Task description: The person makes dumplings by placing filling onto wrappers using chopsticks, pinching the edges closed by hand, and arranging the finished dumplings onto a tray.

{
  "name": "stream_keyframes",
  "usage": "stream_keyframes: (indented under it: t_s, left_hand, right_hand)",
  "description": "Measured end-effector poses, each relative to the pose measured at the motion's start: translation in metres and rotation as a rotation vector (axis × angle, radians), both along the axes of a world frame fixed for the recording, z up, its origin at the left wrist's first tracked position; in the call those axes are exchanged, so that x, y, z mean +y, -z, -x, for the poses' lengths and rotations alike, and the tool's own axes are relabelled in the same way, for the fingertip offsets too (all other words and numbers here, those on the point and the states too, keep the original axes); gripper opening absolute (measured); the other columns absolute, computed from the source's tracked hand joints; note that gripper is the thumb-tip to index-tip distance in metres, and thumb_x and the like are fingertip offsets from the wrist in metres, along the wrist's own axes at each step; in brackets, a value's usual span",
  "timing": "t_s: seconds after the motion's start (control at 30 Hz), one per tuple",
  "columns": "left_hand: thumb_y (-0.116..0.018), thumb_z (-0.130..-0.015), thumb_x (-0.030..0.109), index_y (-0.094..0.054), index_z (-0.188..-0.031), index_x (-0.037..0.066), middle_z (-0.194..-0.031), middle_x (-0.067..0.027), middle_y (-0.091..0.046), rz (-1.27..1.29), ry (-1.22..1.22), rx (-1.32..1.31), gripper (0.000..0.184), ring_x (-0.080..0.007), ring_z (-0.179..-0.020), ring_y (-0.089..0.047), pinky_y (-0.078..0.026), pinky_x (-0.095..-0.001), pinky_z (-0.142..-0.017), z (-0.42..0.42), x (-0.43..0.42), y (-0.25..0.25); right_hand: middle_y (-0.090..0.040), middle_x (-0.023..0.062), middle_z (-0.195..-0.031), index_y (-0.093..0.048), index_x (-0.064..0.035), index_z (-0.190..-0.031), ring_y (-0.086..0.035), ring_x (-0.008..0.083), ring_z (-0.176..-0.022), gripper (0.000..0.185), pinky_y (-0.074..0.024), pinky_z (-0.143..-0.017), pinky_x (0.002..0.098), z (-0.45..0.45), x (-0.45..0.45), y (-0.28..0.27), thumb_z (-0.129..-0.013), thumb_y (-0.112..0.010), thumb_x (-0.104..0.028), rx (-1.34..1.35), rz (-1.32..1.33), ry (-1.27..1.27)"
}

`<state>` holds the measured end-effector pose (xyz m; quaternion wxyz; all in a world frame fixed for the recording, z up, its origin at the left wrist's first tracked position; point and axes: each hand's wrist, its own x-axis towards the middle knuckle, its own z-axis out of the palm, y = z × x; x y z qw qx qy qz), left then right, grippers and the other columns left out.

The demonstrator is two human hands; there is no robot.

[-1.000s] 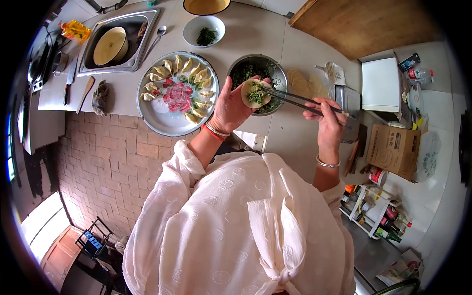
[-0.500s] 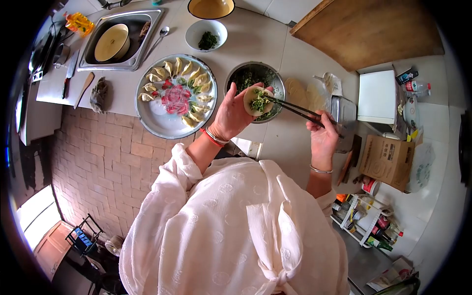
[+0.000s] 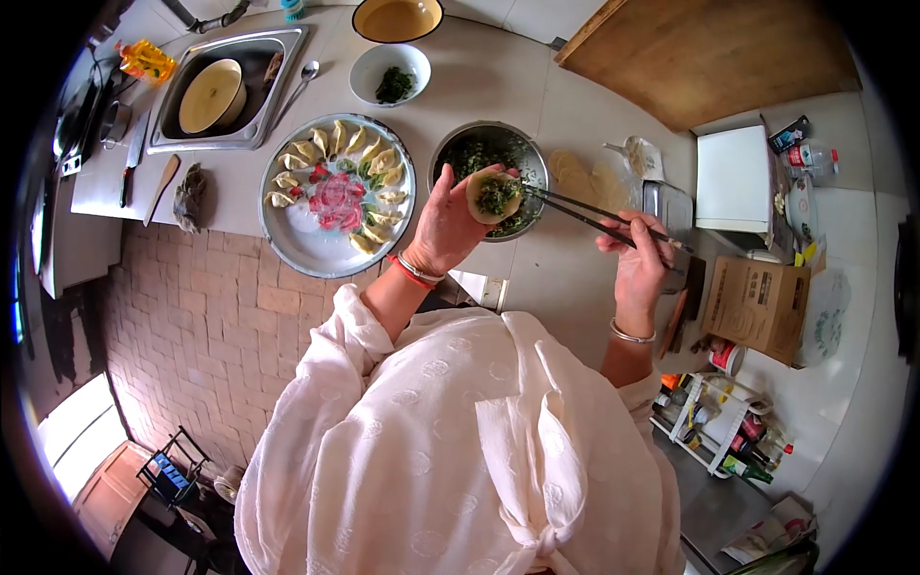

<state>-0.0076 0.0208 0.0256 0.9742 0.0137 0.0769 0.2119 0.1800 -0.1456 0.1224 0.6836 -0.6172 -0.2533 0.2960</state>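
Observation:
On my left hand [image 3: 450, 225] rests a round dumpling wrapper [image 3: 475, 203], with chopped green filling [image 3: 495, 194] heaped on it; the fingers are curled around its edge. My right hand [image 3: 637, 254] grips a pair of dark chopsticks [image 3: 594, 213], whose tips reach to the right edge of the filling. Beneath the wrapper stands a metal bowl [image 3: 460, 139] of green filling, partly hidden by my left hand. Left of it, a large tray [image 3: 287, 235] with a red flower pattern carries several folded dumplings [image 3: 383, 161] along its rim.
Flat wrappers [image 3: 573, 177] lie right of the metal bowl, near a metal container [image 3: 668, 206]. A white bowl [image 3: 362, 81] with dark greens stands behind the tray. Farther left are a spoon [image 3: 295, 94], a sink [image 3: 273, 57] and a knife [image 3: 134, 149]. At right sits a cardboard box [image 3: 757, 307].
The chopsticks have drawn slightly right, and more filling now covers the middle of the wrapper. My right hand has shifted a little right. The whole view has moved slightly.

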Motion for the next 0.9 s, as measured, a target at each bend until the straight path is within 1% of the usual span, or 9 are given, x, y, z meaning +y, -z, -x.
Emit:
stream_keyframes:
  t_s: [0.2,0.3,0.4,0.43,0.57,0.73,0.83,0.9]
  left_hand:
    - [-0.033,-0.101,0.055,-0.044,-0.14,-0.002,-0.145,-0.0161,-0.047,-0.068,-0.017,0.044,0.07,-0.0259,-0.135,-0.042,-0.028,-0.0399,-0.117,-0.001,-0.001,-0.004]
    - [-0.033,-0.101,0.055,-0.044,-0.14,-0.002,-0.144,-0.0165,-0.047,-0.066,-0.013,0.042,0.07,-0.0265,-0.135,-0.043,-0.029,-0.0406,-0.116,-0.003,-0.001,-0.005]
    - [-0.034,-0.101,0.056,-0.045,-0.139,-0.002,-0.144,-0.0167,-0.047,-0.06,-0.02,0.041,0.07,-0.0272,-0.135,-0.043,-0.029,-0.0415,-0.116,-0.004,-0.001,-0.006]
    - [-0.034,-0.101,0.056,-0.045,-0.138,-0.002,-0.144,-0.0168,-0.047,-0.059,-0.024,0.044,0.07,-0.0274,-0.135,-0.043,-0.029,-0.0417,-0.116,-0.004,-0.001,-0.006]
    - [-0.034,-0.101,0.055,-0.045,-0.138,-0.003,-0.144,-0.0173,-0.047,-0.06,-0.006,0.046,0.069,-0.0281,-0.135,-0.043,-0.03,-0.0417,-0.116,-0.005,-0.001,-0.002]
    - [-0.033,-0.102,0.054,-0.045,-0.138,-0.003,-0.144,-0.0176,-0.047,-0.052,-0.014,0.034,0.068,-0.0284,-0.136,-0.042,-0.031,-0.0412,-0.116,-0.007,-0.003,-0.007]
    - [-0.03,-0.102,0.057,-0.046,-0.138,0.001,-0.143,-0.0147,-0.049,-0.108,-0.006,0.065,0.069,-0.0269,-0.134,-0.045,-0.033,-0.0409,-0.114,-0.007,-0.002,-0.01]
    - [-0.03,-0.102,0.057,-0.046,-0.138,0.001,-0.143,-0.0147,-0.049,-0.104,-0.015,0.063,0.069,-0.0269,-0.134,-0.045,-0.034,-0.0407,-0.114,-0.007,-0.003,-0.008]
  right_hand:
    - [-0.07,0.0203,-0.089,-0.063,0.0045,-0.103,-0.07,0.0252,-0.068,0.024,-0.058,-0.062,0.0321,0.005,0.0,0.012,-0.098,-0.053,-0.016,0.084,-0.009,0.05]
    - [-0.07,0.0205,-0.09,-0.063,0.0044,-0.104,-0.07,0.0254,-0.068,0.024,-0.0579,-0.062,0.0319,0.013,0.003,0.017,-0.098,-0.053,-0.016,0.097,0.016,0.015]
    - [-0.071,0.0189,-0.091,-0.063,0.0028,-0.107,-0.07,0.0227,-0.069,0.023,-0.0563,-0.064,0.0303,0.012,-0.003,0.017,-0.099,-0.051,-0.016,0.101,0.031,-0.027]
    - [-0.07,0.0205,-0.091,-0.063,0.0043,-0.104,-0.07,0.0255,-0.068,0.023,-0.0582,-0.062,0.0322,0.012,-0.004,0.019,-0.099,-0.052,-0.016,0.09,0.0,0.015]
    - [-0.07,0.0204,-0.091,-0.063,0.0042,-0.105,-0.071,0.0251,-0.069,0.023,-0.0587,-0.062,0.0322,0.011,-0.003,0.015,-0.099,-0.053,-0.015,0.051,-0.055,0.074]
    - [-0.07,0.0204,-0.091,-0.062,0.004,-0.106,-0.071,0.0252,-0.069,0.023,-0.0587,-0.062,0.0324,0.014,-0.003,0.018,-0.099,-0.053,-0.015,0.067,-0.016,0.085]
    - [-0.07,0.0197,-0.091,-0.063,0.0038,-0.106,-0.07,0.0243,-0.068,0.024,-0.0576,-0.064,0.0311,0.015,-0.005,0.019,-0.098,-0.053,-0.016,0.087,0.002,0.051]
    - [-0.07,0.0198,-0.091,-0.063,0.0038,-0.106,-0.07,0.0242,-0.068,0.024,-0.0575,-0.064,0.0309,0.015,-0.007,0.019,-0.098,-0.053,-0.016,0.091,0.001,0.045]
